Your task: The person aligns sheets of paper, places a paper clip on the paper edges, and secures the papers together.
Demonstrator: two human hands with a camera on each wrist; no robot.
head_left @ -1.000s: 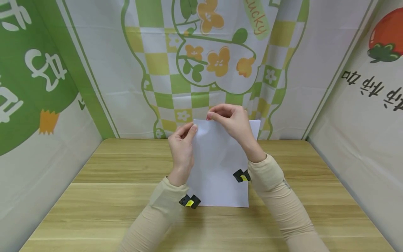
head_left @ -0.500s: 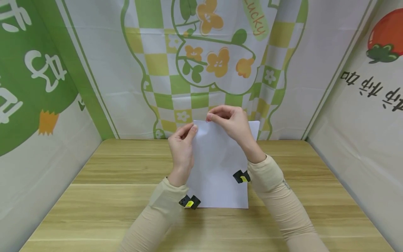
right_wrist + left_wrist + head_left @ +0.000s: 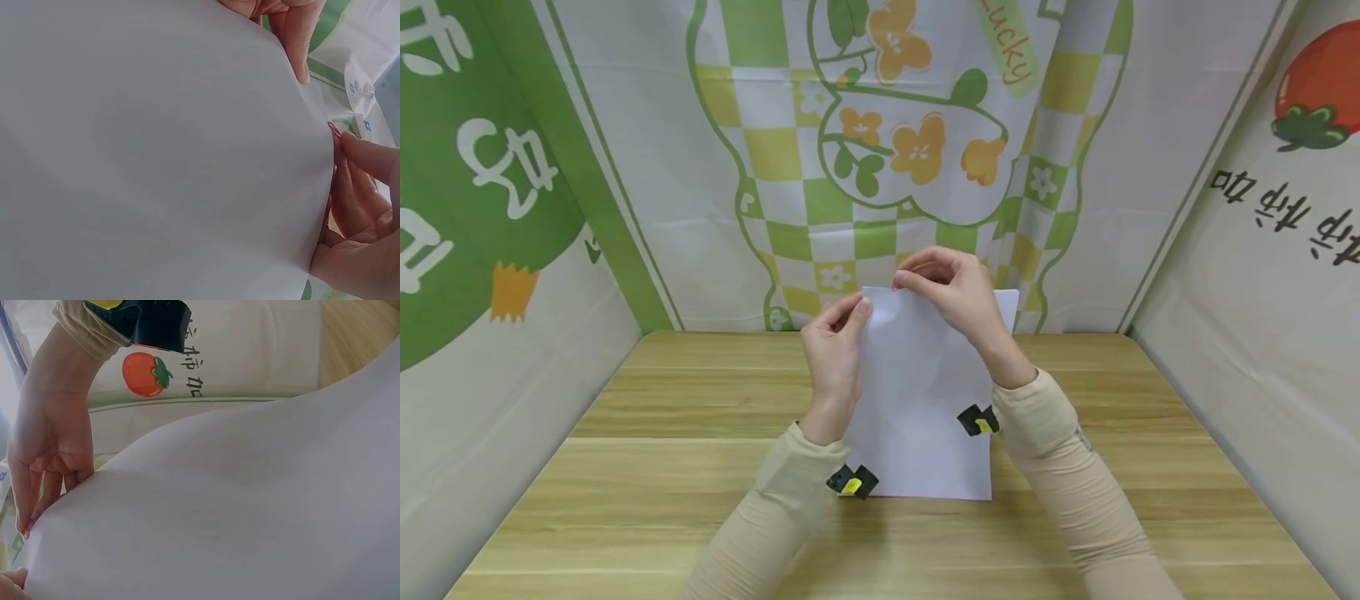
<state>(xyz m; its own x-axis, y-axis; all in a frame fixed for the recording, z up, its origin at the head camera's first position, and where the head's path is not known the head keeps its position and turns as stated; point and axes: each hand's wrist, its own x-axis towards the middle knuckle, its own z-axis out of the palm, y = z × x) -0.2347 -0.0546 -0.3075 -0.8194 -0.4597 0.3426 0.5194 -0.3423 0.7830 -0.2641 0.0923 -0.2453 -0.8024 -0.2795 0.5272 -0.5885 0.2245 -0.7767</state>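
Observation:
White paper (image 3: 925, 392) stands raised over the table in the head view, its upper edge towards the back curtain. My left hand (image 3: 835, 358) pinches its upper left corner between thumb and fingers. At the top edge, right of that corner, my right hand (image 3: 951, 292) pinches a small red paper clip (image 3: 334, 129) between thumb and index finger. In the right wrist view, the clip's looped end meets the paper's edge. The other right fingers lie behind the sheet, partly hidden. The left wrist view shows the paper bowed, with the right hand at its far edge.
A wooden table (image 3: 700, 500) lies below the paper. Behind it hangs a green and white checked curtain (image 3: 790, 242), with printed cloth on both sides. Black wrist cameras (image 3: 977, 420) with yellow marks sit at both sleeves, overlapping the paper in the head view.
The paper's lower edge has sunk slightly towards the person. Both hands stay almost in place, the right still pinching the paper clip at the top edge.

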